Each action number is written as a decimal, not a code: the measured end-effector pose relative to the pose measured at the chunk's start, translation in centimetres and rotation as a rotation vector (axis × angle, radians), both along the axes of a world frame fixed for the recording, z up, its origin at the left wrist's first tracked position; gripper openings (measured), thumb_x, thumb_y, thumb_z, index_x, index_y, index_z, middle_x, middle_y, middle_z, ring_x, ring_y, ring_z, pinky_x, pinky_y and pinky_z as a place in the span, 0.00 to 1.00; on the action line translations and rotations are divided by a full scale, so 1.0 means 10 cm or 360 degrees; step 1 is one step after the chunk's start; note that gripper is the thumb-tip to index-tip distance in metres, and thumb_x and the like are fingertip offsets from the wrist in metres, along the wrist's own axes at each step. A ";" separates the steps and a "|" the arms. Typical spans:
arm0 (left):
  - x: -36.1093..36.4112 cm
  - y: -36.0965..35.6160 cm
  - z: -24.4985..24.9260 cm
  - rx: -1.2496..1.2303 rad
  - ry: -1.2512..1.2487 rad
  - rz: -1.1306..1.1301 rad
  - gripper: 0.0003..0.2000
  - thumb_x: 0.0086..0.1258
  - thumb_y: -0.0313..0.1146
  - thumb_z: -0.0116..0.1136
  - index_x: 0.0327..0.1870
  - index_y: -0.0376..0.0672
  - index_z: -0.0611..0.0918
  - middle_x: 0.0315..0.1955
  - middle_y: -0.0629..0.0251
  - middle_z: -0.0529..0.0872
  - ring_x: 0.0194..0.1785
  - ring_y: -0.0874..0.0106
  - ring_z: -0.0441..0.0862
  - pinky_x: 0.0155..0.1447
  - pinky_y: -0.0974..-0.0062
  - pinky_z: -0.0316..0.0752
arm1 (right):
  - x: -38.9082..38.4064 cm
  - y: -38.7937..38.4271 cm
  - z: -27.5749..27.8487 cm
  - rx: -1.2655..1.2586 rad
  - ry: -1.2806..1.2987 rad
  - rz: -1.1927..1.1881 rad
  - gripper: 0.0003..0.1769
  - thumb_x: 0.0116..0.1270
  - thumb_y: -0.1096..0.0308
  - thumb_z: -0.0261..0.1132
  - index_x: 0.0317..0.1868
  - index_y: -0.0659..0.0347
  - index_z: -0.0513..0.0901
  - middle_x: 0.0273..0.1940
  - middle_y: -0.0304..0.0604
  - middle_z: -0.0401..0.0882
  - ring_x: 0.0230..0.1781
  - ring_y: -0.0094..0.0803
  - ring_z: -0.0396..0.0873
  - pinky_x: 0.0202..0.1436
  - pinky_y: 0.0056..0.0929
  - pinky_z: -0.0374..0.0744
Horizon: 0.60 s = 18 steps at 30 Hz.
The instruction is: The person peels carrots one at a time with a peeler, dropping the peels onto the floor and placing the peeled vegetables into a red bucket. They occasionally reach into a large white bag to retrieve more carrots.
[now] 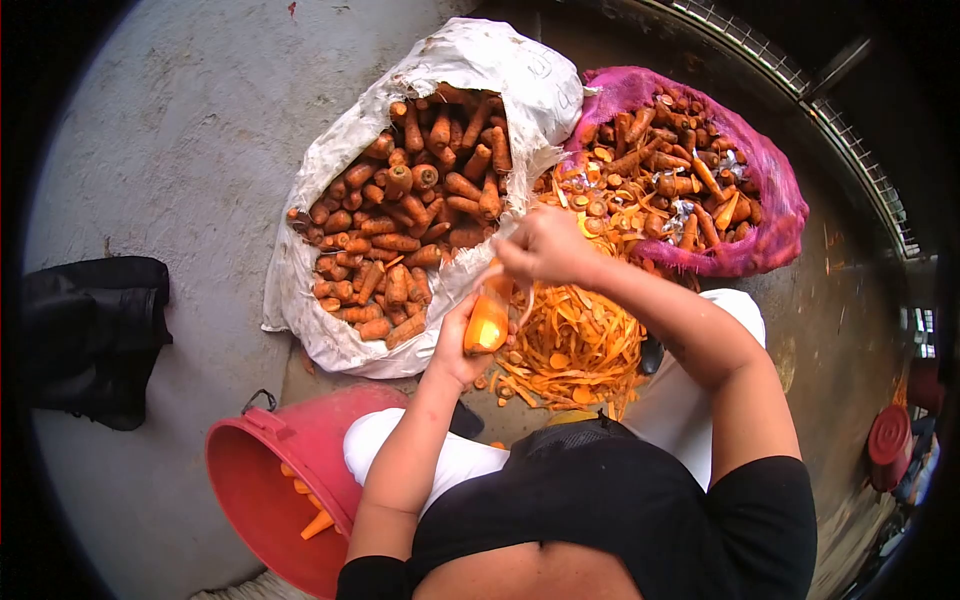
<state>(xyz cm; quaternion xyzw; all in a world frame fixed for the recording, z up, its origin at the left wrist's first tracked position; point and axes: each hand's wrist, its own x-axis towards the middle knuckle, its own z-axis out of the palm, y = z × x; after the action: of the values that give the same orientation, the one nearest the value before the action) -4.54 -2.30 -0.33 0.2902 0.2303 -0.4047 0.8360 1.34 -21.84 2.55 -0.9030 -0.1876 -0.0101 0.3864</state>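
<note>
My left hand (458, 340) is closed around a thick carrot (487, 328), whose bright orange lower end looks peeled. Just above its upper end, my right hand (545, 247) is closed with the fingers curled in. Whatever tool it grips is hidden by the fist and blur. A thin pale strip hangs by the carrot beneath the right hand. Below both hands lies a heap of orange carrot peelings (575, 345). Behind the left hand, a white woven sack (325, 150) gapes wide, full of unpeeled carrots (395, 240).
A pink mesh sack (780, 205) at the back right holds more carrots, cut ends and foil-like scraps. On the left, a tipped red bucket (235, 480) has several peeled carrots (312, 515) inside. Dark cloth (95, 335) lies farther left; a grated drain (860, 155) runs along the right.
</note>
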 end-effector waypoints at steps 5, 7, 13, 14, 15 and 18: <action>0.00 0.01 -0.11 -0.0016 -0.0071 -0.0042 0.18 0.76 0.45 0.40 0.47 0.40 0.77 0.37 0.60 0.84 0.37 0.68 0.83 0.37 0.67 0.81 | -0.23 0.17 -0.01 0.0054 -0.0542 0.0186 0.20 0.56 0.62 0.63 0.07 0.54 0.75 0.10 0.38 0.70 0.14 0.36 0.71 0.27 0.33 0.69; -0.01 -0.07 0.03 0.0053 0.0003 0.0039 0.18 0.76 0.46 0.41 0.47 0.39 0.77 0.36 0.61 0.84 0.35 0.69 0.83 0.38 0.69 0.81 | -0.23 0.14 -0.05 0.0023 -0.0559 0.0160 0.19 0.55 0.62 0.63 0.07 0.53 0.75 0.10 0.38 0.70 0.15 0.35 0.71 0.27 0.33 0.69; 0.03 -0.05 0.01 -0.0052 -0.0294 -0.0194 0.20 0.77 0.48 0.40 0.55 0.41 0.73 0.35 0.60 0.80 0.34 0.71 0.81 0.34 0.74 0.80 | 0.11 -0.26 -0.16 -0.0382 -0.0061 -0.0245 0.23 0.59 0.50 0.57 0.12 0.53 0.82 0.13 0.44 0.76 0.16 0.40 0.76 0.28 0.35 0.75; 0.00 -0.08 0.06 0.0088 -0.0268 -0.0207 0.21 0.77 0.48 0.39 0.58 0.41 0.70 0.32 0.60 0.77 0.31 0.71 0.79 0.32 0.75 0.79 | 0.18 -0.34 -0.17 -0.0496 0.0045 -0.0344 0.24 0.60 0.50 0.55 0.13 0.54 0.83 0.15 0.44 0.77 0.17 0.40 0.77 0.29 0.35 0.76; -0.01 -0.08 0.06 0.0087 -0.0281 -0.0243 0.21 0.77 0.48 0.39 0.58 0.41 0.70 0.32 0.60 0.77 0.31 0.71 0.80 0.32 0.75 0.79 | 0.24 -0.42 -0.18 -0.0609 0.0156 -0.0441 0.26 0.62 0.49 0.54 0.14 0.54 0.83 0.16 0.44 0.78 0.17 0.40 0.77 0.30 0.36 0.77; -0.03 -0.06 0.05 0.0015 -0.0293 -0.0316 0.22 0.76 0.48 0.39 0.58 0.39 0.70 0.32 0.60 0.77 0.32 0.70 0.80 0.33 0.74 0.79 | 0.44 -0.78 -0.35 -0.0731 0.0278 -0.0876 0.24 0.63 0.52 0.51 0.21 0.58 0.85 0.20 0.47 0.81 0.23 0.41 0.82 0.35 0.40 0.79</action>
<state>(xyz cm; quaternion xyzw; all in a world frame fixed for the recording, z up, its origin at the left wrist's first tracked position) -4.87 -2.91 0.17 0.3514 0.1246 -0.4560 0.8081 5.71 -29.62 -0.93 -0.9803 0.0986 0.0059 0.1708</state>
